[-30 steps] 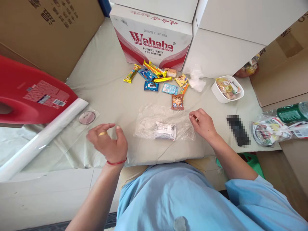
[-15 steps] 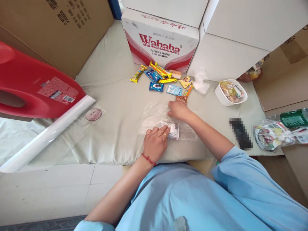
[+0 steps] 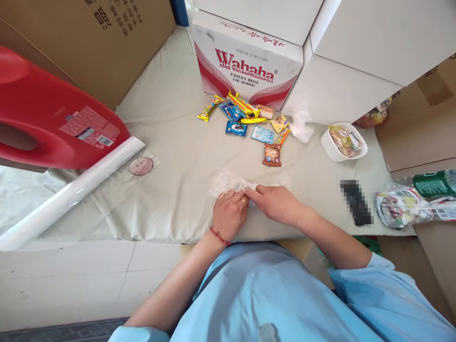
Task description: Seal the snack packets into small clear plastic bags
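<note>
A sheet of clear plastic film (image 3: 228,183) lies crumpled near the front edge of the table. My left hand (image 3: 230,216), with a red bracelet and a ring, presses down at the film's near edge, fingers curled over a small white printed packet now mostly hidden by the hands and film. Close beside it, my right hand (image 3: 280,204) pinches the film, its fingertips meeting the left ones. Beyond my hands lies a brown cookie packet (image 3: 272,155). Behind that are a light blue packet (image 3: 262,134), a yellow cookie packet (image 3: 280,123) and several other wrapped snacks.
A Wahaha carton (image 3: 245,71) stands at the back. To the left are a red jug (image 3: 60,123), a white roll (image 3: 78,190) and a round pink item in clear wrap (image 3: 141,166). On the right sit a white tub (image 3: 337,147), a blurred dark object (image 3: 356,202) and a green-labelled bottle (image 3: 432,183).
My right hand has come back from the brown packet toward my left hand, drawing the film over the white packet. The brown packet now shows fully. My left hand has stayed put.
</note>
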`<state>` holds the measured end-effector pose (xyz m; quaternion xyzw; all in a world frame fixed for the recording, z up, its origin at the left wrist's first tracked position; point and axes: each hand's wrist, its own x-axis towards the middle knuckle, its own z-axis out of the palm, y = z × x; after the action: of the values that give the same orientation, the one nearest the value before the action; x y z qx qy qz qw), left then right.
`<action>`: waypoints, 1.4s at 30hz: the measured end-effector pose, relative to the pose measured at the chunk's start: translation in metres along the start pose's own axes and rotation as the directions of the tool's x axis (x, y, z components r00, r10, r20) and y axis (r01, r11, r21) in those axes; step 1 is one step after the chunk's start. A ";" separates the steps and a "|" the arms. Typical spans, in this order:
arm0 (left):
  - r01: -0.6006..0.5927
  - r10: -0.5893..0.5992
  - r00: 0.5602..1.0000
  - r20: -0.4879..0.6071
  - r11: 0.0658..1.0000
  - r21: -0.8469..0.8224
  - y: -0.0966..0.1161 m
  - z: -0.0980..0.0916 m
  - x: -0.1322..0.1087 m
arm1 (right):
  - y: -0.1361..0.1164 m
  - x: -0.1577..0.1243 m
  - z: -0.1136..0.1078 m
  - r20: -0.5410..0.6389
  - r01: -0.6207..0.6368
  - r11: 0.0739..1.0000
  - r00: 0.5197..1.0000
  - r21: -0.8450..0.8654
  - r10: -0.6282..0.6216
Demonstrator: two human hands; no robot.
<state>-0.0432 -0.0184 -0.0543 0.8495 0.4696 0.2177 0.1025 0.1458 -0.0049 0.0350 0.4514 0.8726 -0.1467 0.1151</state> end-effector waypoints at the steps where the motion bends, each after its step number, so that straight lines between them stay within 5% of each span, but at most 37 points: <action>1: 0.002 -0.002 1.000 0.000 0.998 -0.063 -0.005 -0.001 -0.001 | -0.004 -0.003 0.006 -0.006 -0.013 1.000 1.000 0.008 0.013; 5: -0.029 0.002 0.997 -0.071 0.925 -0.378 -0.022 -0.008 -0.008 | -0.015 -0.008 0.024 -0.062 -0.069 0.995 0.995 0.070 0.074; 8: 0.085 -0.228 0.959 -0.169 0.800 -0.594 -0.032 -0.014 -0.013 | -0.023 -0.008 0.034 -0.081 -0.108 0.990 0.990 0.091 0.115; 9: 0.153 -0.365 0.907 -0.209 0.749 -0.645 -0.036 -0.016 -0.013 | -0.024 -0.008 0.038 -0.084 -0.115 0.989 0.989 0.095 0.123; 12: 0.392 -0.708 0.650 -0.275 0.623 -0.677 -0.052 -0.022 -0.005 | -0.027 -0.010 0.048 -0.110 -0.114 0.987 0.986 0.112 0.126; 14: 0.531 -0.786 0.567 -0.247 0.578 -0.619 -0.064 -0.026 0.005 | -0.028 -0.012 0.053 -0.140 -0.107 0.987 0.983 0.118 0.123; 19: 0.649 -0.675 0.736 0.045 0.686 -0.329 -0.065 -0.034 0.024 | -0.031 -0.014 0.059 -0.193 -0.109 0.986 0.972 0.122 0.131; 22: 0.614 -0.584 0.788 0.196 0.768 -0.180 -0.053 -0.043 0.022 | -0.032 -0.012 0.059 -0.189 -0.131 0.979 0.969 0.158 0.160; 25: 0.620 -0.570 0.781 0.255 0.757 -0.207 -0.047 -0.057 0.016 | -0.032 -0.012 0.056 -0.156 -0.154 0.965 0.969 0.214 0.190; 30: 0.704 -0.659 0.685 0.310 0.490 -0.514 -0.040 -0.073 0.015 | -0.030 -0.013 0.055 -0.159 -0.147 0.953 0.968 0.264 0.193; 34: 0.596 -0.589 0.737 0.331 0.337 -0.729 -0.017 -0.062 0.026 | -0.030 -0.011 0.057 -0.167 -0.140 0.948 0.967 0.287 0.193; 36: 0.525 -0.500 0.816 0.290 0.431 -0.734 -0.002 -0.051 0.030 | -0.030 -0.010 0.058 -0.162 -0.139 0.946 0.968 0.294 0.193; 39: 0.348 -0.321 0.934 0.158 0.716 -0.605 0.015 -0.033 0.030 | -0.030 -0.014 0.059 -0.160 -0.131 0.932 0.968 0.337 0.194; 42: 0.172 -0.159 0.985 0.066 0.904 -0.391 0.023 -0.018 0.022 | -0.031 -0.032 0.055 -0.169 -0.057 0.908 0.976 0.415 0.139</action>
<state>-0.0242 -0.0125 -0.0234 0.7719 0.4845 0.2846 0.2975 0.1425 -0.0660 -0.0008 0.5210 0.8060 -0.2745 -0.0601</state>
